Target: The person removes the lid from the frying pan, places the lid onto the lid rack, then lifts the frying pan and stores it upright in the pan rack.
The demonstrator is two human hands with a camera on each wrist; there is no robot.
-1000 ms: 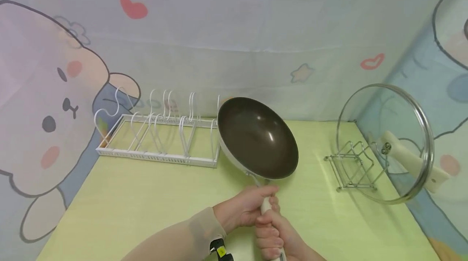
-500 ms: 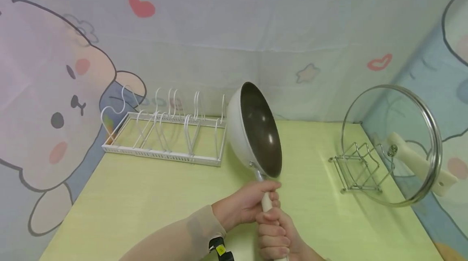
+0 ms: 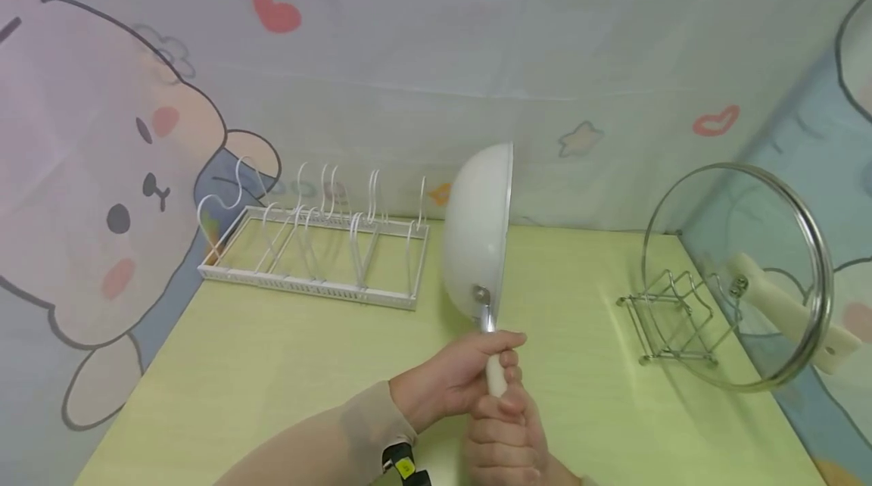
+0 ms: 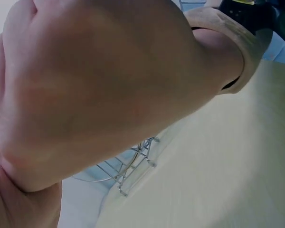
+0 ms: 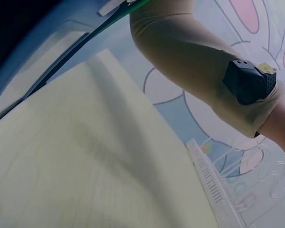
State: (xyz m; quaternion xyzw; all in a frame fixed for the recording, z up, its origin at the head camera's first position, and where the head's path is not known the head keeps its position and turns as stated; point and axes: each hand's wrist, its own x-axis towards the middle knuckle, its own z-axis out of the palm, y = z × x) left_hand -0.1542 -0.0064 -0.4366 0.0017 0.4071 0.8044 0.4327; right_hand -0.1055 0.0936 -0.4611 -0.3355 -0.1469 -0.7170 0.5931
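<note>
A white wok [image 3: 473,232] stands on edge in the head view, its rim nearly vertical and its hollow side turned right, out of sight. Its pale handle [image 3: 496,378] points down toward me. My left hand [image 3: 458,378] grips the handle near the metal neck. Just below, my right hand [image 3: 506,437] is wrapped around the lower part of the same handle. In the left wrist view the back of the left hand [image 4: 90,95] fills much of the frame. The right wrist view shows the left sleeve but not the right hand.
A white wire rack [image 3: 313,289] with upright loops stands left of the wok. At the right, a glass lid [image 3: 736,274] with a cream handle [image 3: 783,308] stands in a small metal rack [image 3: 677,353]. Both racks rest on the pale yellow-green table [image 3: 272,365] before a printed cloth [image 3: 422,39].
The wok has turned about its handle, from its dark inside facing me to its white outside showing and its rim edge-on. Both hands keep their hold on the handle.
</note>
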